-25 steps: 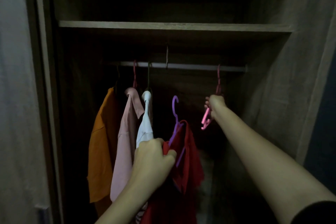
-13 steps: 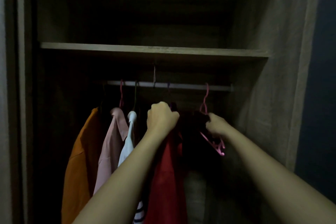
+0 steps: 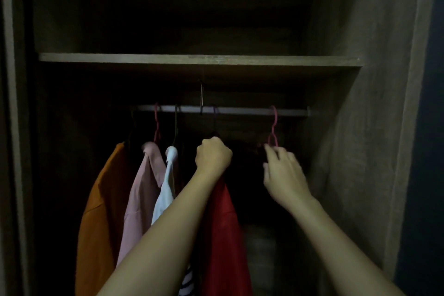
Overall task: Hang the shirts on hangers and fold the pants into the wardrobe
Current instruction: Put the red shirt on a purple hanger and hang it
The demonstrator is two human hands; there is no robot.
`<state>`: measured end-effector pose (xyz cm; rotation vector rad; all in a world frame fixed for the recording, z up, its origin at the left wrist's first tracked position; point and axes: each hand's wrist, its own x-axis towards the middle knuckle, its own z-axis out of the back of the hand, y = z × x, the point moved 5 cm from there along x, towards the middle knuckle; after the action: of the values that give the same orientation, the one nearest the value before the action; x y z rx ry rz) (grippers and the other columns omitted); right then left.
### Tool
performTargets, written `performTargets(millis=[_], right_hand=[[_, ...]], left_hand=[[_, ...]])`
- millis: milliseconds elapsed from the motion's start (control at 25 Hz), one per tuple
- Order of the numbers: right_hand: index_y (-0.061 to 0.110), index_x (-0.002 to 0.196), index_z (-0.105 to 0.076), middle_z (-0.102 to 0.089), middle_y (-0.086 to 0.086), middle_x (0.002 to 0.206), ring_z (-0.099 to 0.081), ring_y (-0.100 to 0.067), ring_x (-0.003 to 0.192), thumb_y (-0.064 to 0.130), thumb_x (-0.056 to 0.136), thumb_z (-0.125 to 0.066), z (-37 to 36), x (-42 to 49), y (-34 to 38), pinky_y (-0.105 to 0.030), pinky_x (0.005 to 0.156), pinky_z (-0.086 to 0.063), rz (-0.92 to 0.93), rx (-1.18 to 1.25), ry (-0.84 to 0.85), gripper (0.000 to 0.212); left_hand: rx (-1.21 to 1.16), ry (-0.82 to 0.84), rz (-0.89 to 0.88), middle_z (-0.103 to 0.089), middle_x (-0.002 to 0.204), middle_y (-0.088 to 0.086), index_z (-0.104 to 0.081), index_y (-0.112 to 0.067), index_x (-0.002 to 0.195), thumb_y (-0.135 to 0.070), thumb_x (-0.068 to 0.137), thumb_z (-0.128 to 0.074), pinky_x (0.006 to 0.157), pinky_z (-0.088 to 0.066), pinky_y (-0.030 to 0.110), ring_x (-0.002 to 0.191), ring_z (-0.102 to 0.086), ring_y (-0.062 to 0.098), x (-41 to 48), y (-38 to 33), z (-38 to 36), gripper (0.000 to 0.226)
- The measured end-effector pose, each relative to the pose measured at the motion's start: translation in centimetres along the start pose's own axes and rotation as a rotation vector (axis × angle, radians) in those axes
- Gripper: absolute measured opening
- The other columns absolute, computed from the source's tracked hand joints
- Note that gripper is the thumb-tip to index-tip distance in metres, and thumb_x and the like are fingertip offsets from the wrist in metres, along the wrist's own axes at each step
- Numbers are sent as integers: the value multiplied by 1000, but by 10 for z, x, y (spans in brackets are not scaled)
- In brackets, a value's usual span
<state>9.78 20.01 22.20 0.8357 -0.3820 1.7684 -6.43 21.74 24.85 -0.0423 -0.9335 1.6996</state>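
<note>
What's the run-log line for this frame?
phase: hanging red shirt on rail | left hand: shut at its hanger neck | right hand: open, at pink hanger | hung: orange, pink, white shirts

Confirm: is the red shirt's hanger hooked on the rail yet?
Looks hooked: a purple hook sits over the rail above the left hand, which grips the red shirt.

Red shirt (image 3: 223, 228) hangs straight down from its purple hanger (image 3: 214, 113), hooked on the wardrobe rail (image 3: 240, 111). Left of it hang white (image 3: 165, 190), pink (image 3: 141, 199) and orange (image 3: 101, 211) shirts; an empty pink hanger (image 3: 273, 127) hangs right.
</note>
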Motion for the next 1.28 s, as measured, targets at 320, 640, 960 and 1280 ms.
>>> performTargets(millis=[320, 640, 960, 1280], right_hand=[[20, 146, -27, -44, -2, 142, -47, -18, 127, 42, 83, -62, -63, -59, 75, -28, 103, -38, 17, 654, 131, 75], [18, 147, -23, -38, -7, 148, -39, -22, 133, 18, 88, -58, -73, -101, 94, -29, 106, -32, -123, 603, -10, 69], [6, 143, -30, -32, -8, 151, -23, -13, 140, 23, 93, -44, -42, -105, 158, -27, 115, -21, 250, 806, -202, 54], [9, 144, -31, -31, -10, 151, -26, -19, 141, 41, 94, -35, -125, -192, 313, -26, 115, -19, 501, 977, 267, 59]], left_hand=[[78, -358, -36, -43, 133, 18, -24, -15, 143, -19, 85, -60, 82, -48, 42, 110, -51, 33, -61, 85, 34, 68], [-127, -248, -110, -65, 105, 6, -30, -9, 143, 2, 82, -55, 64, -41, 15, 85, -65, 18, -108, 139, 16, 66], [-339, -546, -134, -51, 124, -17, -45, -17, 138, -19, 96, -50, 86, -36, -3, 108, -45, -17, -141, 160, 75, 42], [28, -639, 296, -53, 137, 8, -47, -9, 136, -19, 98, -47, 104, -33, 19, 126, -49, 16, -244, 326, 127, 40]])
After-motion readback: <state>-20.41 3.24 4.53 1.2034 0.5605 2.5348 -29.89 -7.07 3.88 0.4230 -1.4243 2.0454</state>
